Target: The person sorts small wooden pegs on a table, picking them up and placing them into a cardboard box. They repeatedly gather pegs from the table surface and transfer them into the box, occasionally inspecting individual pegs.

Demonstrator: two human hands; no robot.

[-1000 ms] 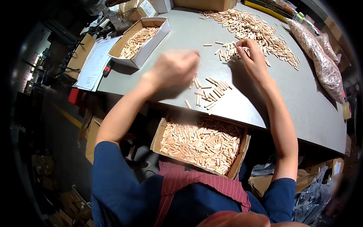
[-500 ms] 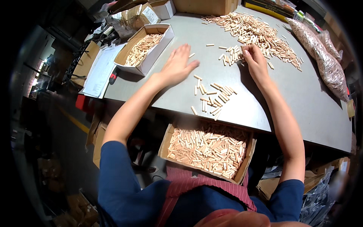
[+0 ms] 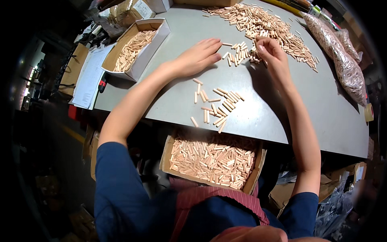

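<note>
My left hand (image 3: pixel 197 59) lies low over the grey table, fingers stretched out to the right, their tips close to a small group of wooden dowels (image 3: pixel 239 53). My right hand (image 3: pixel 273 55) is closed at the right side of that group, thumb and fingers drawn together. Whatever is between its fingertips is too small and hidden to make out. Behind it spreads a big heap of wooden dowels (image 3: pixel 258 20). Nearer the table's front edge, several loose dowels (image 3: pixel 221 105) lie scattered. Below that edge, an open cardboard box (image 3: pixel 166 155) full of dowels sits against my apron.
A white box (image 3: pixel 150 51) of dowels stands at the left, beside papers (image 3: pixel 89 78) and a red-and-black tool (image 3: pixel 102 84). Clear plastic bags (image 3: pixel 342 68) filled with dowels lie along the right side. A tape roll (image 3: pixel 368 112) is at the right edge.
My left hand has moved right, its fingers turning from pointing away to pointing across toward the small group. My right hand stays by the dowels. The whole view has shifted slightly.
</note>
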